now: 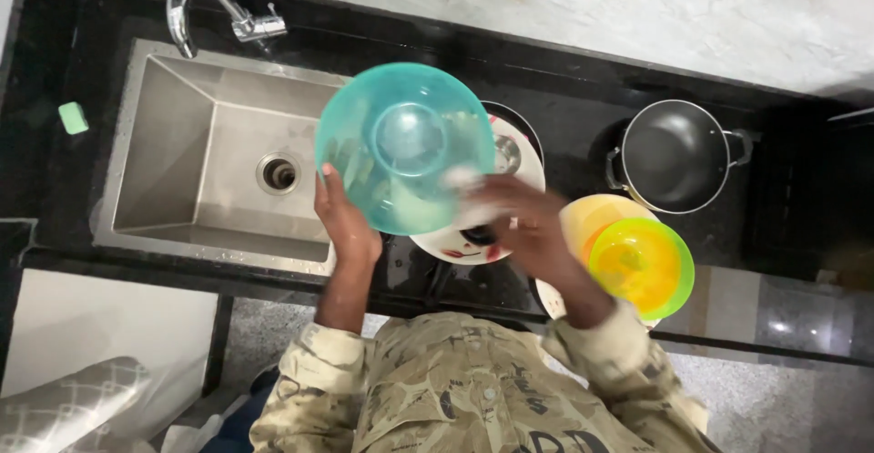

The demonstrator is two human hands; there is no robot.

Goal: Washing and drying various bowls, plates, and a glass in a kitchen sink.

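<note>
Translucent glossy plastic bowl (teal); brushed steel sink.

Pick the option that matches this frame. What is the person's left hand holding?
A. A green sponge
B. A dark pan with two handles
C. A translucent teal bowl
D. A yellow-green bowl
C. The left hand grips the rim of the translucent teal bowl beside the sink, while the right hand rubs its surface; the pan and yellow-green bowl sit untouched on the counter.
</note>
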